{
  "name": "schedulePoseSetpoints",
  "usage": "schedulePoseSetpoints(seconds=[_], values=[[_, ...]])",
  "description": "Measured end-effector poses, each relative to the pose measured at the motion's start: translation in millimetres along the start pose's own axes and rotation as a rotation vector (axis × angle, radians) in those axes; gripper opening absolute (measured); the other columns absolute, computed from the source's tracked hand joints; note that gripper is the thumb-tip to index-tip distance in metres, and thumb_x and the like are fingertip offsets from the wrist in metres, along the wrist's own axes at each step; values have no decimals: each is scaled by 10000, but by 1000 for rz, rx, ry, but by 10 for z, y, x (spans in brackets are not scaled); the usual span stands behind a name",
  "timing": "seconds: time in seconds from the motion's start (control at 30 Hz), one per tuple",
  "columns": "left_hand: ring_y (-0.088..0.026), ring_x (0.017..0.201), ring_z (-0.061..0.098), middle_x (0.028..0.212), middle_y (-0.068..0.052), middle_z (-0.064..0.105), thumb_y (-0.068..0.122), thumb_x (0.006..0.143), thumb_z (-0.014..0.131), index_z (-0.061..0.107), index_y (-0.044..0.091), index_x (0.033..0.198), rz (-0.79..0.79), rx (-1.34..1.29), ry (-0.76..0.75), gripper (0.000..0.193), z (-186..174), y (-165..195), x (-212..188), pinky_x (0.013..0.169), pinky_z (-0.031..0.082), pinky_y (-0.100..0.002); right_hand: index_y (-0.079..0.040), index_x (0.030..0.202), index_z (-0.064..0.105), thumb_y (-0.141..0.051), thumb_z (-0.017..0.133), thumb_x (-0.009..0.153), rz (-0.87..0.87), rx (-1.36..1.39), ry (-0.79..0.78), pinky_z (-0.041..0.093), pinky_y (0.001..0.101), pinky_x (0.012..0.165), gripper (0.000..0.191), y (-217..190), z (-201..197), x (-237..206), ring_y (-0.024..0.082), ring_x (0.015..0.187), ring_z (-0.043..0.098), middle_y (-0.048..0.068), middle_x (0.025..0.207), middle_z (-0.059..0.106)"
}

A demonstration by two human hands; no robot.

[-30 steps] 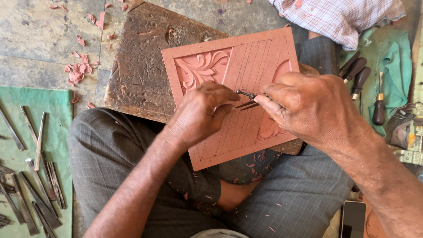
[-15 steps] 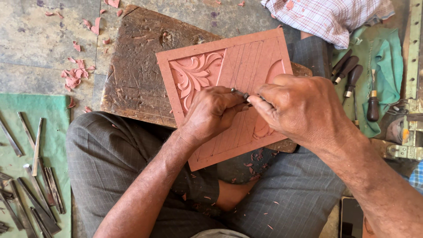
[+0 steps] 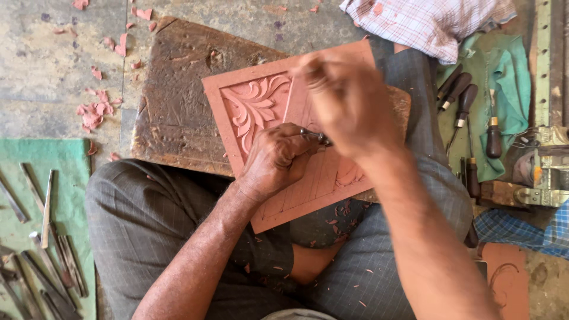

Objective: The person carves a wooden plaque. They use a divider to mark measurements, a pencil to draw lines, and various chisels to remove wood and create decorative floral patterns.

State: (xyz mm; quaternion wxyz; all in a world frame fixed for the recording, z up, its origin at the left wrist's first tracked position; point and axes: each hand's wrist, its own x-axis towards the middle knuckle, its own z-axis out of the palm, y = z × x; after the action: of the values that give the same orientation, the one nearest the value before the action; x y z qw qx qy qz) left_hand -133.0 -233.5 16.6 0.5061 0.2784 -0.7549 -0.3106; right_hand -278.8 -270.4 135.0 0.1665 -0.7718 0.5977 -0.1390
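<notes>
A square reddish clay panel (image 3: 269,89) with a carved leaf motif (image 3: 253,108) leans on my lap and on a dark wooden board (image 3: 175,112). My left hand (image 3: 274,161) rests on the panel's middle and pinches a thin metal carving tool (image 3: 314,136) against it. My right hand (image 3: 349,101) is blurred, raised just above the panel's upper right with its fingers curled. It covers the tool's far end, so its grip is unclear. Straight grooves (image 3: 308,189) run across the panel's lower part.
Several metal chisels (image 3: 47,237) lie on a green mat at the left. Wooden-handled tools (image 3: 465,104) lie on a green cloth at the right, beside a metal clamp (image 3: 548,172). A checked cloth (image 3: 427,21) sits at the top. Clay shavings (image 3: 95,112) litter the stone floor.
My right hand has lifted from the panel's middle toward its upper edge, moving fast enough to blur. The left hand stays on the panel with the tool.
</notes>
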Motion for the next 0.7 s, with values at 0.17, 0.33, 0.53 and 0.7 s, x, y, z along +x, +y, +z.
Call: schedulePoseSetpoints(seconds=[0.17,0.33,0.53,0.7], values=[[-237,792,725,865,-61,739,-35,775,761,765,83,938,-40,30,-24,201,-18,-5,-35,657,582,-367,-167,1023,761,-648,259,1106,-83,13,111,553,354,633,700,-128,-381,-181,193,664,634,50,1045,754],[-241,796,723,864,-66,727,-25,799,771,760,75,952,-20,28,0,184,-10,-6,-43,667,585,-369,-147,949,738,-651,255,1134,173,-259,-216,555,328,667,722,-235,-79,15,149,727,686,48,895,750],[-233,801,725,857,-54,734,-6,769,761,791,90,996,-25,6,-50,248,-33,8,-18,676,592,-367,-155,1172,768,-562,359,1045,123,-99,-113,449,394,456,590,-24,-47,-204,206,544,597,59,711,718],[-207,834,730,927,-46,763,33,844,781,771,83,1011,-35,17,-72,175,65,-73,-55,709,595,-363,-3,1282,656,-421,664,953,50,-409,-567,622,397,538,532,-112,-316,-306,211,588,735,156,755,732]])
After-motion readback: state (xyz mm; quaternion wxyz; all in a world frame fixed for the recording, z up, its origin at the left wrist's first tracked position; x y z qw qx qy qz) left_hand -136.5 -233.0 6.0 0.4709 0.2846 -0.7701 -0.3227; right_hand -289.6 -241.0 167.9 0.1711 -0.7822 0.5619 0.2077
